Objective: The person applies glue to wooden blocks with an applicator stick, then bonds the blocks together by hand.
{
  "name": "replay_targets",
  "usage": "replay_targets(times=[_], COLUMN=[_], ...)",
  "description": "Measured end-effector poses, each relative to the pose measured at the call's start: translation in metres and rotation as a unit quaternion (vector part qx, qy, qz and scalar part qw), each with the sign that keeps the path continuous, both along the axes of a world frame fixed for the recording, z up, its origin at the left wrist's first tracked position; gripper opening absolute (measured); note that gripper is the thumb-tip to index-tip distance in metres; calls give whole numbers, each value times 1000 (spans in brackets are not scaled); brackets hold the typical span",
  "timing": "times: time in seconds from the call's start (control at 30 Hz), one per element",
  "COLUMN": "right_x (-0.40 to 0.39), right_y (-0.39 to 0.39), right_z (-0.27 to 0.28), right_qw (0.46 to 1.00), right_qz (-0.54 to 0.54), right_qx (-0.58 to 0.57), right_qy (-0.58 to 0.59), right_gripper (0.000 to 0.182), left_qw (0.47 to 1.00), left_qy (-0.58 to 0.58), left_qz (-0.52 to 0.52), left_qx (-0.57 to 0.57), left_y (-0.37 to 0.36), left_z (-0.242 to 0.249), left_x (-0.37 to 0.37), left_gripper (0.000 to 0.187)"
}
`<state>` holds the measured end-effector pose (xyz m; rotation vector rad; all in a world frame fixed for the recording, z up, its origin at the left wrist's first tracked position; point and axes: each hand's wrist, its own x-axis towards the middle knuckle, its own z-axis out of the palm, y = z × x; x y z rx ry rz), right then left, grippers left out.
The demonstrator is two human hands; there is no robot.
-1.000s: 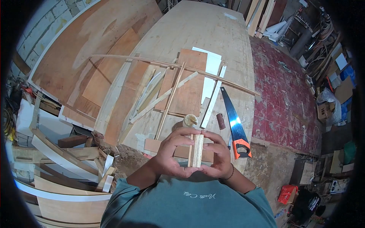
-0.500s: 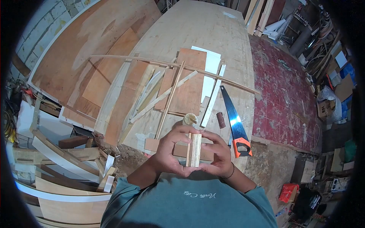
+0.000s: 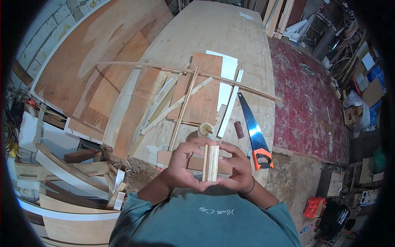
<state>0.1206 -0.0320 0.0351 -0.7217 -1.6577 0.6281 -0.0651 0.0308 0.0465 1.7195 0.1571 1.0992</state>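
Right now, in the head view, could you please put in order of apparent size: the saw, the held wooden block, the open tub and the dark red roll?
1. Saw
2. Wooden block, perhaps enlarged by being nearer the camera
3. Open tub and dark red roll, too alike to rank

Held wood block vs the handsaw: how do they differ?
The wood block is held between the left hand and right hand; the handsaw lies on the work surface.
The wood block is short and boxy; the handsaw is longer, tapering.
The wood block looks pale and layered; the handsaw shows shiny metal and orange.
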Motion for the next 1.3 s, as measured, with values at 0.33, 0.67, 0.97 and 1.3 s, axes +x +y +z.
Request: replay_targets(times=[0.33,0.67,0.97,1.3], right_x=[-2,1,4,7], right_y=[-2,-3,-4,-4], right_z=[3,1,-2,-3], right_qw=[1000,1000,999,1000], right_qz=[-1,-1,0,-2], right_qx=[-9,-15,-25,-20], right_qy=[13,23,29,22], right_gripper=[56,53,52,52], left_qw=[999,999,999,999], left_qy=[-12,10,24,23], left_qz=[-26,-9,5,11], left_qx=[-37,-42,-39,-21], left_y=[1,-1,-3,-3], left_z=[1,8,9,8], left_x=[-1,2,5,9], left_gripper=[81,81,81,80])
